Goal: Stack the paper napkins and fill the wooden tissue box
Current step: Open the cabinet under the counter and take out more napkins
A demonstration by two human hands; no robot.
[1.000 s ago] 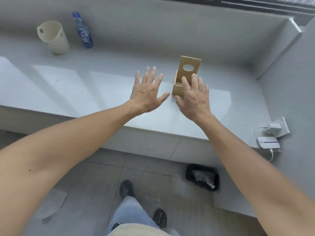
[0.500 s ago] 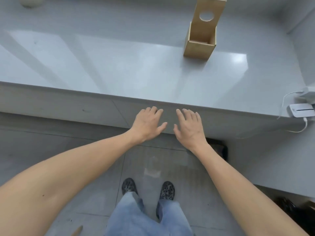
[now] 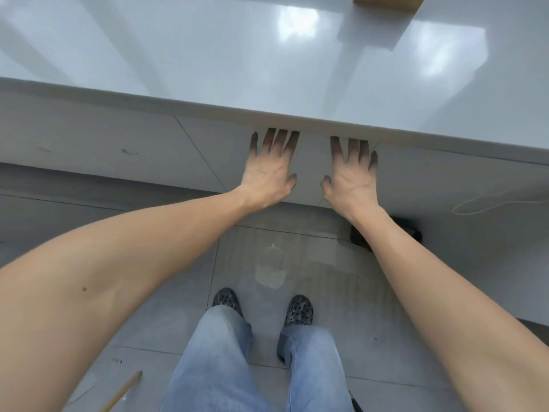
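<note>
Only the bottom edge of the wooden tissue box [image 3: 386, 2] shows, at the top of the view on the white counter [image 3: 208, 55]. My left hand [image 3: 269, 173] and my right hand [image 3: 352, 176] are spread flat, palms down, below the counter's front edge and against the cabinet front. Their fingertips reach up into the shadow under the overhang. Both hands hold nothing. No paper napkins are in view.
White cabinet fronts [image 3: 104, 138] run under the counter. A black bin [image 3: 411, 230] sits on the floor at the right behind my right forearm, and a white cable [image 3: 487, 203] loops beside it. A wooden stick [image 3: 123, 391] lies on the grey tiled floor near my feet.
The view has tilted further down, so the tissue box has slid to the top edge. Both hands have dropped from over the counter to below its front edge and spread slightly apart.
</note>
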